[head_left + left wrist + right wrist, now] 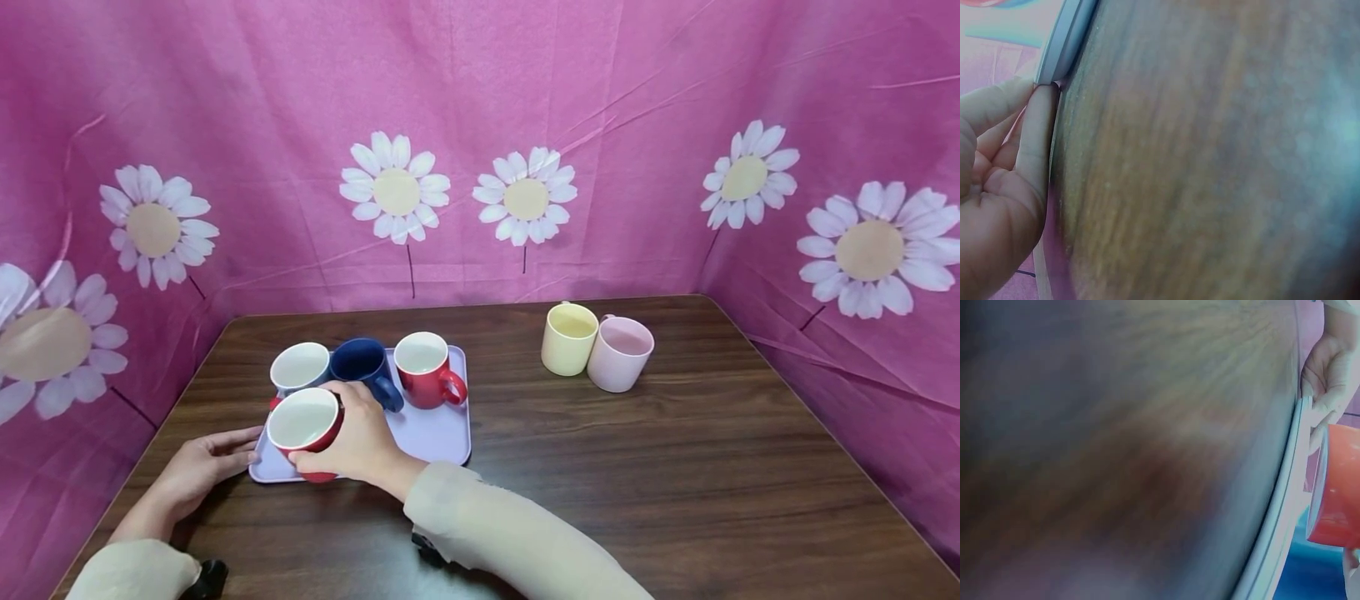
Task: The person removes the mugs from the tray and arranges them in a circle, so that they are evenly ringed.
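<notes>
Trust the wood tabletop (712, 467) to hold steady below. Leave the lavender tray (431, 437) flat on it, with no tipping. See the left hand (202, 471) with fairly straight fingers, tips touching the tray's left edge: good for stopping slides. See the right hand (360, 433) clamped round the front red mug (302, 419), thumb on the near side, fingers on the far side. Find that mug over the tray's front left part, maybe just above it; hard to tell. Best to go down slowly, mouth up, bottom flat, inside the front edge. Try not to bump the white-lined mug (300, 367) just behind. Last, mind the navy mug's handle (387, 393), close to the knuckles and easy to knock.
</notes>
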